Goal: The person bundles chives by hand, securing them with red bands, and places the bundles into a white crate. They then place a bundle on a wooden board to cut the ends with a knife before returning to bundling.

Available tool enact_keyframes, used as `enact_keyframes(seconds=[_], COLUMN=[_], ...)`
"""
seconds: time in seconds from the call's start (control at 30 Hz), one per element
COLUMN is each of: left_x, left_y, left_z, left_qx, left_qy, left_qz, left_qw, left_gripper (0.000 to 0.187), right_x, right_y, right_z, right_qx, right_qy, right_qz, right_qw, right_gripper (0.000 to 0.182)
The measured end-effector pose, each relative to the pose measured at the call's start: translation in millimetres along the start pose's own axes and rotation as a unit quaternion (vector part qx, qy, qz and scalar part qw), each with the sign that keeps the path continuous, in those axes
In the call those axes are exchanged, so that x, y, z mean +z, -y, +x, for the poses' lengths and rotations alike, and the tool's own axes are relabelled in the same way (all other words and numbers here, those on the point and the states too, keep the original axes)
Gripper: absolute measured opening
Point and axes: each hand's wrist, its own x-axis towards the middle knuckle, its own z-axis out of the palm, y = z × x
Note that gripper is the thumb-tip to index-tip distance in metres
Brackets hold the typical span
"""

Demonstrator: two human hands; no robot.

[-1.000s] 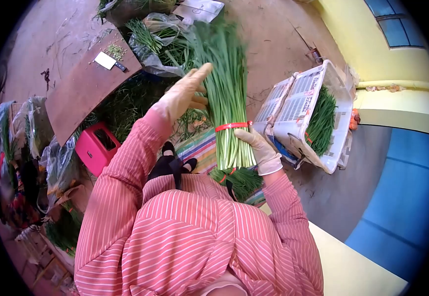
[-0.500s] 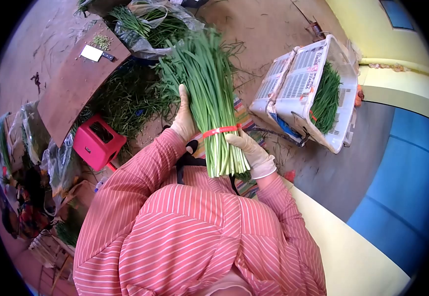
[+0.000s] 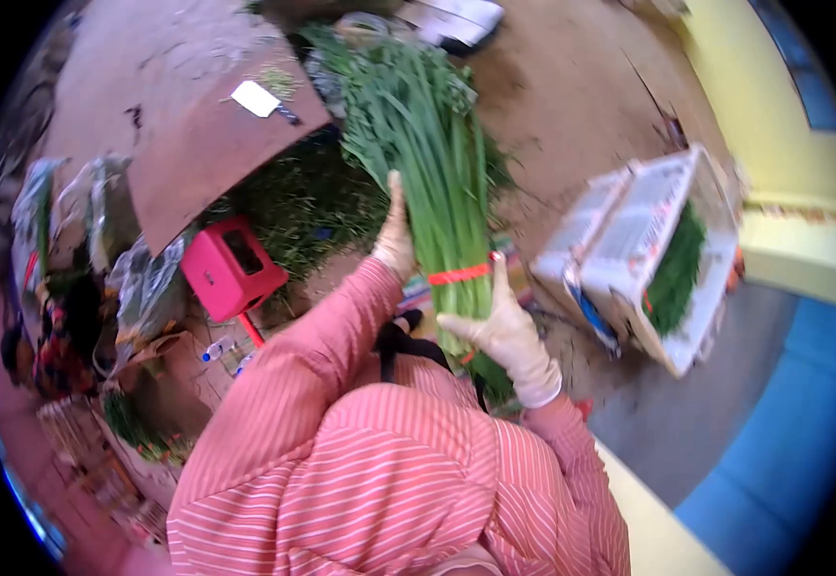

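A large bundle of garlic chives (image 3: 437, 163) with a red band (image 3: 459, 275) around its lower stalks points away from me, leaves at the far end. Along its left side lies my left hand (image 3: 396, 235) in a pale glove, thumb up and the other fingers hidden beneath. My right hand (image 3: 512, 336), also gloved, holds the cut end from the right. One digit reaches across the stalks below the band and another rises along the side. Beneath the lower end, more green stalks (image 3: 495, 377) show in part.
A white plastic crate (image 3: 619, 230) with chives (image 3: 679, 274) inside lies at the right. To the left are a pink stool (image 3: 229, 269) and a brown board (image 3: 216, 154) bearing a cleaver (image 3: 256, 99). Loose green leaves (image 3: 327, 211) litter the floor. Plastic bags (image 3: 144, 288) stand farther left.
The view has swung, so the crate, stool and board appear farther right and lower. My right hand has opened wider around the cut ends. My left hand stays along the bundle's side.
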Motion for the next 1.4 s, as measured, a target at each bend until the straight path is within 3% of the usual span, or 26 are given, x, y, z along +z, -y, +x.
enact_keyframes(seconds=[0.07,0.13,0.2,0.27,0.37,0.43,0.57,0.7,0.73,0.83,0.93,0.97,1.0,1.07,1.1,1.13,1.17,1.2,1.23,1.27,1.33,1.37,1.4], left_x=[-18,-21,-37,-58,-95,-125,-209,-258,-284,-311,-350,-346,-357,-373,-376,-369,-354,-338,-319,-297,-297,-277,-256], left_y=[-4,-28,-60,-94,-161,-219,-324,-405,-414,-432,-423,-425,-417,-403,-401,-402,-406,-412,-413,-419,-413,-429,-449], left_z=[12,5,-5,-15,-18,-22,-36,-53,-52,-41,-18,-9,-3,-5,-12,-17,-22,-27,-27,-21,1,12,31], left_qx=[0.058,0.102,0.102,0.152,0.265,0.389,0.453,0.467,0.446,0.42,0.336,0.301,0.283,0.271,0.238,0.232,0.165,0.094,0.095,0.082,0.187,0.174,0.142], left_qy=[-0.028,-0.045,0.006,0.034,-0.02,-0.072,-0.052,-0.127,-0.124,-0.171,-0.235,-0.323,-0.331,-0.328,-0.342,-0.345,-0.402,-0.447,-0.482,-0.507,-0.465,-0.413,-0.369], left_qz=[-0.095,-0.078,-0.158,-0.196,-0.203,-0.139,-0.191,-0.236,-0.257,-0.377,-0.394,-0.409,-0.411,-0.242,-0.201,-0.2,-0.072,0.061,0.178,0.271,0.487,0.703,0.776], left_qw=[0.993,0.991,0.982,0.968,0.942,0.908,0.869,0.843,0.849,0.808,0.823,0.798,0.801,0.872,0.887,0.887,0.898,0.887,0.852,0.814,0.715,0.553,0.492], left_gripper=[0.092,0.099,0.099,0.098,0.095,0.094,0.092,0.102,0.104,0.101,0.101,0.098,0.098,0.097,0.085,0.085,0.077,0.07,0.054,0.05,0.053,0.062,0.082], right_x=[22,35,52,75,109,145,234,323,343,389,417,417,412,390,376,364,355,356,357,360,371,376,380], right_y=[5,15,27,41,85,115,181,231,237,244,221,204,191,130,117,104,80,66,56,49,57,54,49], right_z=[12,32,56,92,163,221,334,425,445,504,563,579,596,615,617,617,619,616,612,610,616,622,627], right_qx=[-0.05,-0.038,-0.013,-0.057,-0.118,-0.158,-0.255,-0.287,-0.278,-0.302,-0.274,-0.293,-0.271,-0.368,-0.318,-0.264,-0.194,-0.185,-0.181,-0.178,-0.141,-0.148,-0.154], right_qy=[-0.066,-0.03,0.003,0.024,0.069,0.121,0.198,0.266,0.274,0.331,0.377,0.351,0.341,0.159,0.085,0.011,-0.002,-0.005,-0.007,-0.008,0.014,0.023,0.031], right_qz=[-0.086,-0.052,-0.022,-0.162,-0.244,-0.282,-0.327,-0.401,-0.4,-0.472,-0.512,-0.519,-0.456,-0.205,-0.26,-0.31,-0.367,-0.365,-0.397,-0.429,-0.464,-0.472,-0.479], right_qw=[0.993,0.998,1.0,0.985,0.96,0.938,0.888,0.828,0.829,0.76,0.722,0.723,0.776,0.893,0.908,0.913,0.91,0.912,0.9,0.886,0.874,0.869,0.864], right_gripper=[0.135,0.134,0.133,0.132,0.131,0.127,0.121,0.114,0.114,0.105,0.1,0.099,0.083,0.067,0.063,0.059,0.066,0.066,0.068,0.07,0.071,0.071,0.071])
